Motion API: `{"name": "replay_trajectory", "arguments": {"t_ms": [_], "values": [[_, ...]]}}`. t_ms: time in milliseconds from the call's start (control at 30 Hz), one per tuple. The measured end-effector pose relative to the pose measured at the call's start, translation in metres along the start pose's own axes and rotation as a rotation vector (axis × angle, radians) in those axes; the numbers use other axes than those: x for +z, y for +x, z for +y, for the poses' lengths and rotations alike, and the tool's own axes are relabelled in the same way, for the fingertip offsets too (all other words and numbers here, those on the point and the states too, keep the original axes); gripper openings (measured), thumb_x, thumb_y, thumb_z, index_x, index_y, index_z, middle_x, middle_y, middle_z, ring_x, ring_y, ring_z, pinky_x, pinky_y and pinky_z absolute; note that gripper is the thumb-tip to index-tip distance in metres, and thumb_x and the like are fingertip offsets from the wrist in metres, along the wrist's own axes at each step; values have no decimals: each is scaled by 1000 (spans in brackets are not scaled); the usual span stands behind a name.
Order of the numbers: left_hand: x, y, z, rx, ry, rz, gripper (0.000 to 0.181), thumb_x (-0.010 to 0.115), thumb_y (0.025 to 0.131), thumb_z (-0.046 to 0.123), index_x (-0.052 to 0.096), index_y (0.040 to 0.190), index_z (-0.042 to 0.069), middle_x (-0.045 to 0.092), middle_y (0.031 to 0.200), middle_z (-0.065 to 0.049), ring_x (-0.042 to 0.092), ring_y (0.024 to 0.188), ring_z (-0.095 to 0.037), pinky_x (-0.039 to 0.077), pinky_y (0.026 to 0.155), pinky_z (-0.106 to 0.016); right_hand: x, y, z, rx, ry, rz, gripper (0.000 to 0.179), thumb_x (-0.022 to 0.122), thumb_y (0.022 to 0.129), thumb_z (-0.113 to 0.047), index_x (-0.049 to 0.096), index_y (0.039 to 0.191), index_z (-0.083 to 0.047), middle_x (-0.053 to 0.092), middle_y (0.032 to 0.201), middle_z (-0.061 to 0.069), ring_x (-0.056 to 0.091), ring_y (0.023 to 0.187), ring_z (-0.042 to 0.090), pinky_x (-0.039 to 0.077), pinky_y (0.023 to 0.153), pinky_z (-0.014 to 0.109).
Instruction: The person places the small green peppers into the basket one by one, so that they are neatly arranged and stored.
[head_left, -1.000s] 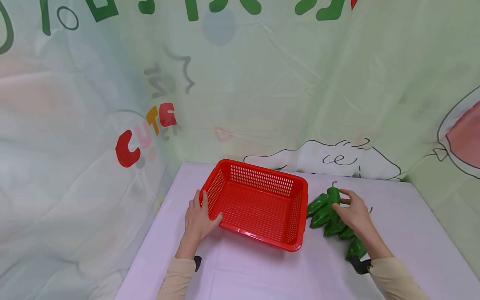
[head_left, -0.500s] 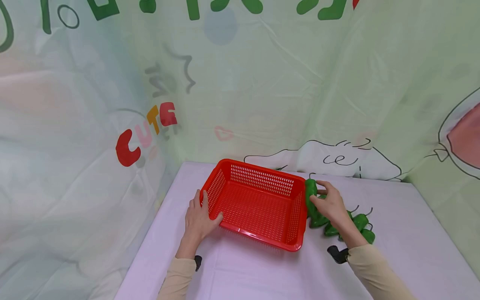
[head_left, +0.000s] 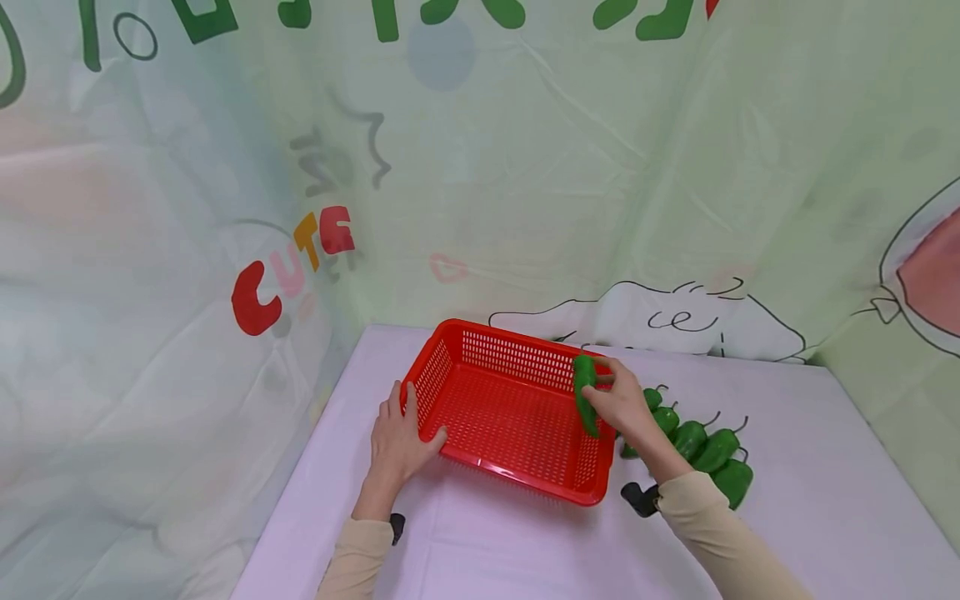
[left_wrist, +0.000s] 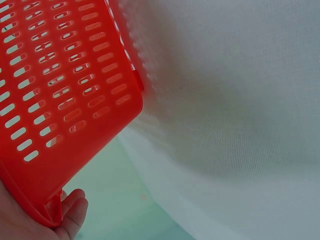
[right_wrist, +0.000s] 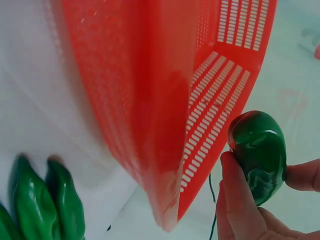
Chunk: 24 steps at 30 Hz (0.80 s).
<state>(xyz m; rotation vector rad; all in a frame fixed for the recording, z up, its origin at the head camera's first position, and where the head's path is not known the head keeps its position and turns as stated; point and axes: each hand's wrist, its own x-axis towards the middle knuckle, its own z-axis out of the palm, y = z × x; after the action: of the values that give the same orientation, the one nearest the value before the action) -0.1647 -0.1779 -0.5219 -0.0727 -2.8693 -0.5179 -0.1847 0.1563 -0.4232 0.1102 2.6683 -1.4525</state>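
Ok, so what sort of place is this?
Probably a makeshift indoor booth: a cartoon-printed backdrop hangs behind and beside a pale table, where green peppers lie next to a red plastic basket.

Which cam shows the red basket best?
Head: it frames the red basket uncropped, with all four sides and the inside showing. Left wrist gets only a cropped, slotted part of it; right wrist sees it close up but cropped, much of its inside hidden.

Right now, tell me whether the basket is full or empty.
Empty: in the head view the basket shows a bare bottom, and the pepper over it is held by the right hand.
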Motion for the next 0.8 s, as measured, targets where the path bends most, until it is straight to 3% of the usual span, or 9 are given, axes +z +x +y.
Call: {"name": "replay_trajectory", "arguments": {"t_ms": [567, 800], "values": [[-1, 1, 1, -4, 5, -11, 95, 57, 82, 52, 28, 153, -3, 24, 155, -24, 40, 122, -36, 45, 95, -47, 37, 12, -22, -33, 85, -48, 63, 55, 92, -3, 30, 148, 7, 50, 127, 33, 60, 107, 41, 58, 78, 42], [-1, 0, 2, -8, 5, -9, 95, 58, 81, 52, 28, 153, -3, 25, 155, -24, 40, 123, -36, 46, 95, -47, 57, 18, -36, -3, 224, -110, 60, 53, 94, 0, 28, 149, 6, 50, 125, 32, 60, 106, 41, 58, 78, 43]]}}
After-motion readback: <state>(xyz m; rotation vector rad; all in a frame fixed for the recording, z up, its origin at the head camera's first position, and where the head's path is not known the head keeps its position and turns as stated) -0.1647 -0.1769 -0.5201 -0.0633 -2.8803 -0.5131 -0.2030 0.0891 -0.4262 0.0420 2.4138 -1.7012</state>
